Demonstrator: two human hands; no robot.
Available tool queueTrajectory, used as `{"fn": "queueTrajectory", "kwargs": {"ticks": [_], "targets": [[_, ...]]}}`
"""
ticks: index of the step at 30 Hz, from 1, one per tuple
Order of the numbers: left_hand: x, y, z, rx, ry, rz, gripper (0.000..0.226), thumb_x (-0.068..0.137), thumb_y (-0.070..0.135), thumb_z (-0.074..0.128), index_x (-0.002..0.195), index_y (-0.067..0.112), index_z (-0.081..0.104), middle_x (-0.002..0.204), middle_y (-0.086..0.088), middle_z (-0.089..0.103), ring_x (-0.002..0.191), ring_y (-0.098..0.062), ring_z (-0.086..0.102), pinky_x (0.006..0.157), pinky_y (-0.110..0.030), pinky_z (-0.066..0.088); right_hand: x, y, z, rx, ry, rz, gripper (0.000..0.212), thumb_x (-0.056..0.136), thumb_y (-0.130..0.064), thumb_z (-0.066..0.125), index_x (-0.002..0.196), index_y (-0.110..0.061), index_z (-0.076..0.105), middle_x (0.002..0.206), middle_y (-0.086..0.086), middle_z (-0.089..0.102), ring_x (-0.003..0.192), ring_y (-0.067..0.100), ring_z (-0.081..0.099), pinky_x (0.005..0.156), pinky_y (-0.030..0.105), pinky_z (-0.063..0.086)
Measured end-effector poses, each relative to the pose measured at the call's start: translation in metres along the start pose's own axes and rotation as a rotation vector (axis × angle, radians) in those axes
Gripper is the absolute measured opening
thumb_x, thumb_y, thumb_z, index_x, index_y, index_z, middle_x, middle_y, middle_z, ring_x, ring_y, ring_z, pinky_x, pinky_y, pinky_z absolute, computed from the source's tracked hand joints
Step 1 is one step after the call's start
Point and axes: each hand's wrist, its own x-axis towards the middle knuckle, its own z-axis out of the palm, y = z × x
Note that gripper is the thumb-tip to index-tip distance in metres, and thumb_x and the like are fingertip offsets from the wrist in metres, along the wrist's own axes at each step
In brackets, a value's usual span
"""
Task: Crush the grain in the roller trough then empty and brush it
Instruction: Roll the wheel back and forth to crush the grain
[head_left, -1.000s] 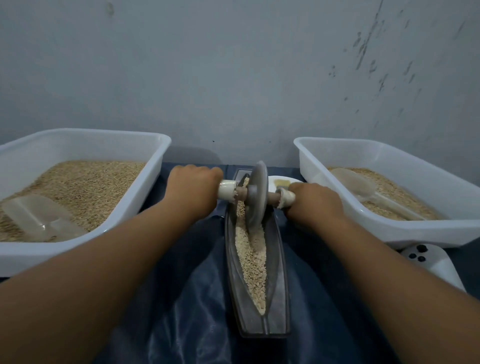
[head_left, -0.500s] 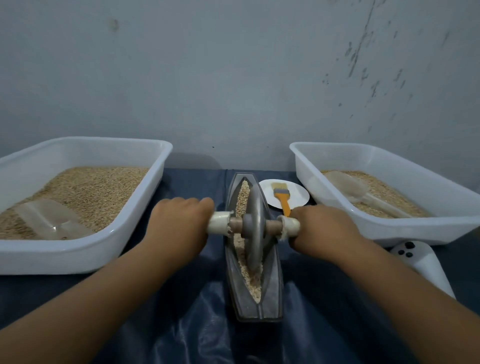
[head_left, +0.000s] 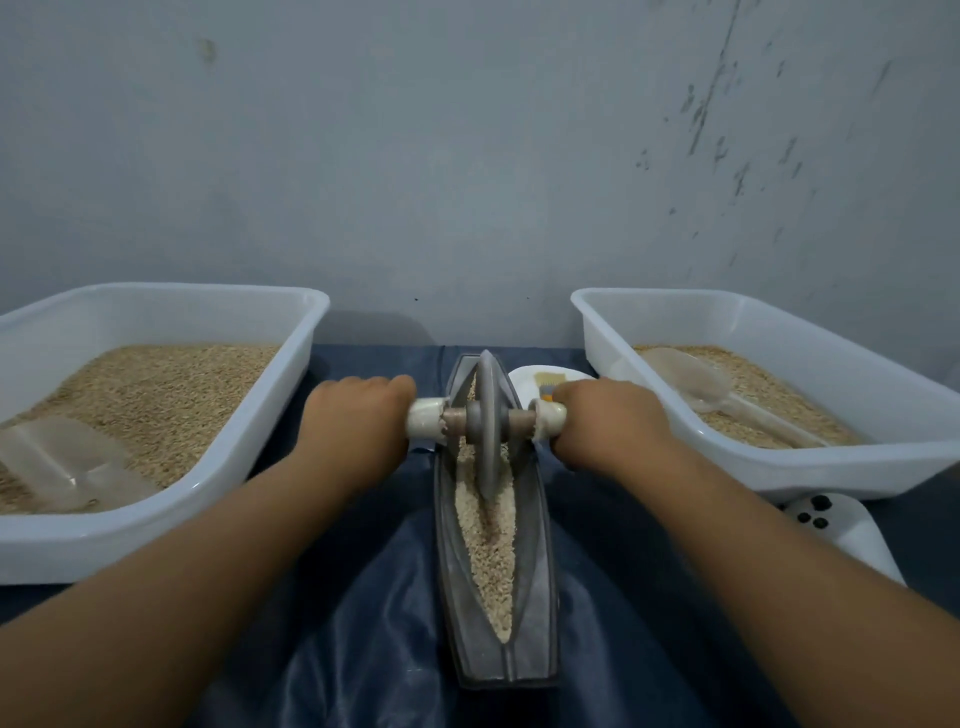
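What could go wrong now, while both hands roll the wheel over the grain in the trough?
1. The grain lies heaped close to the rim of the narrow trough; a hard push may spill some onto the blue cloth.
2. The left hand and right hand grip the handles close to the roller wheel, so the knuckles may scrape the rim.
3. The trough seems to rest loose on the creased cloth and may slide.

The roller trough (head_left: 496, 597) lies mid-bench, running front to back, with grain (head_left: 488, 540) in it. A tub (head_left: 156, 467) sits toward each side edge (head_left: 779, 457), a scoop (head_left: 57, 462) in each (head_left: 691, 384).
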Motion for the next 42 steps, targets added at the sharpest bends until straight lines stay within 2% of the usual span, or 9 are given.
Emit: {"fn": "queueTrajectory", "kwargs": {"ticks": [2,6,11,15,23,27,31,36,42], "targets": [[0.019,-0.003,0.004,0.006,-0.005,-0.002,0.019,0.078,0.029,0.063,0.080,0.024,0.044,0.068,0.006,0.048,0.062,-0.021,0.051,0.058,-0.030,0.037,0.016,0.003,0.001,0.034,-0.036,0.013,0.020,0.069,-0.030,0.059,0.089,-0.032,0.057,0.077,-0.006,0.059,0.063,0.014,0.049,0.053,0.027,0.033],[0.032,-0.004,0.009,0.012,0.008,0.004,0.022,0.077,0.031,0.065,0.078,0.026,0.044,0.066,0.008,0.045,0.061,-0.020,0.052,0.059,-0.030,0.043,0.028,0.006,0.006,0.052,-0.027,0.040,0.024,0.061,-0.023,0.064,0.080,-0.031,0.052,0.074,-0.007,0.057,0.061,0.012,0.049,0.049,0.026,0.030],[0.011,0.003,0.000,0.001,0.046,0.013,0.024,0.076,0.025,0.066,0.076,0.023,0.043,0.063,0.007,0.044,0.055,-0.019,0.044,0.055,-0.029,0.032,0.012,0.008,0.015,0.054,0.019,0.023,0.018,0.073,-0.034,0.058,0.091,-0.036,0.055,0.070,-0.011,0.052,0.060,0.012,0.046,0.052,0.027,0.033],[-0.019,0.012,-0.021,-0.002,0.039,0.025,0.025,0.077,0.024,0.064,0.074,0.024,0.040,0.062,0.007,0.043,0.055,-0.019,0.045,0.054,-0.028,0.031,-0.022,0.011,0.008,0.065,-0.040,-0.028,0.014,0.072,-0.034,0.059,0.072,-0.029,0.046,0.066,-0.009,0.050,0.058,0.009,0.046,0.048,0.024,0.031],[-0.068,0.016,-0.053,-0.035,0.109,0.107,0.048,0.049,0.013,0.080,0.062,0.023,0.035,0.045,0.005,0.040,0.037,-0.018,0.033,0.045,-0.020,0.020,-0.091,0.014,-0.021,0.048,-0.096,-0.093,0.020,0.074,-0.045,0.062,0.074,-0.033,0.047,0.068,-0.011,0.055,0.062,0.004,0.052,0.050,0.025,0.037],[-0.055,0.012,-0.033,-0.044,0.104,0.071,0.037,0.056,0.013,0.077,0.061,0.019,0.042,0.047,0.003,0.043,0.039,-0.020,0.038,0.043,-0.023,0.028,-0.071,0.006,-0.013,0.014,-0.033,-0.048,0.019,0.075,-0.040,0.060,0.071,-0.029,0.046,0.067,-0.008,0.053,0.061,0.009,0.052,0.049,0.025,0.036],[-0.023,0.006,-0.006,-0.035,0.044,-0.018,0.021,0.074,0.024,0.066,0.073,0.021,0.045,0.061,0.005,0.049,0.054,-0.022,0.050,0.051,-0.028,0.033,-0.025,0.001,-0.002,-0.027,0.017,-0.033,0.013,0.069,-0.032,0.057,0.077,-0.031,0.047,0.066,-0.009,0.049,0.056,0.011,0.044,0.047,0.024,0.026],[0.015,0.000,0.014,-0.008,0.017,-0.079,0.024,0.077,0.032,0.067,0.077,0.024,0.045,0.065,0.006,0.048,0.058,-0.021,0.051,0.053,-0.028,0.035,0.024,-0.001,-0.005,-0.034,-0.006,-0.018,0.014,0.063,-0.027,0.058,0.068,-0.028,0.046,0.065,-0.007,0.055,0.055,0.010,0.047,0.047,0.024,0.026],[0.009,0.003,0.011,0.016,0.025,-0.057,0.023,0.075,0.026,0.066,0.075,0.023,0.044,0.061,0.006,0.044,0.054,-0.020,0.046,0.052,-0.028,0.030,0.015,0.001,0.002,-0.032,0.024,-0.023,0.012,0.071,-0.031,0.060,0.079,-0.031,0.051,0.072,-0.007,0.055,0.059,0.012,0.046,0.050,0.026,0.029]]}}
